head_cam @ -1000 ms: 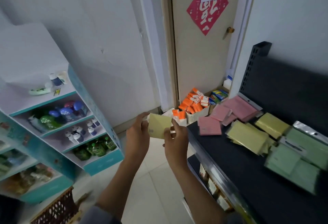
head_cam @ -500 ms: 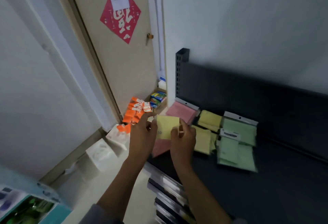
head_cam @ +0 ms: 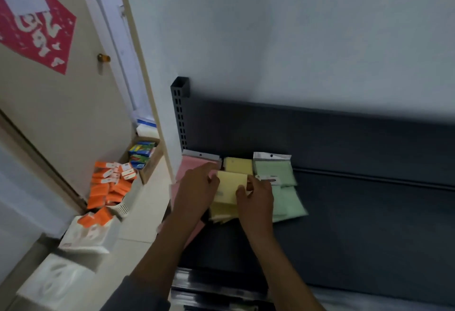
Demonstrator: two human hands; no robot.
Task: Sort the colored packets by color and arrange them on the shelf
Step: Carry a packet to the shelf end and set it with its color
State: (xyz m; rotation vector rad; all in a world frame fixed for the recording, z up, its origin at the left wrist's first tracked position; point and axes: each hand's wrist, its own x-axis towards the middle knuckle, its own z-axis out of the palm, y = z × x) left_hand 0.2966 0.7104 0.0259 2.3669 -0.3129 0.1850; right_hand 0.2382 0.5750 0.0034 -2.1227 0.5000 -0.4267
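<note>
Holding a pale yellow rectangular packet (head_cam: 230, 186) between them, both hands pinch it just above the dark grey metal shelf (head_cam: 357, 224): the left hand (head_cam: 197, 191) has its fingers curled round the packet's left edge, and the right hand (head_cam: 256, 198) grips the right edge with thumb and fingertips. This packet sits over a pile of yellow packets (head_cam: 222, 209) lying on the shelf, with another yellow packet (head_cam: 238, 165) farther back against the shelf's rear panel. Left of the yellow ones lie flat pink packets (head_cam: 194, 164), partly hidden under the left hand and forearm. Right of the yellow ones lie pale green packets (head_cam: 283, 187), several overlapping, the farthest with a silvery header strip. The three colours stand side by side near the left end of the shelf. On the floor to the left, a white basket holds small orange boxes (head_cam: 108, 187), and a wooden crate holds blue and yellow boxes (head_cam: 141, 153). Nearer on the floor lie white wrapped bundles (head_cam: 88, 234). A red paper decoration (head_cam: 37, 35) hangs on the beige door at far left
</note>
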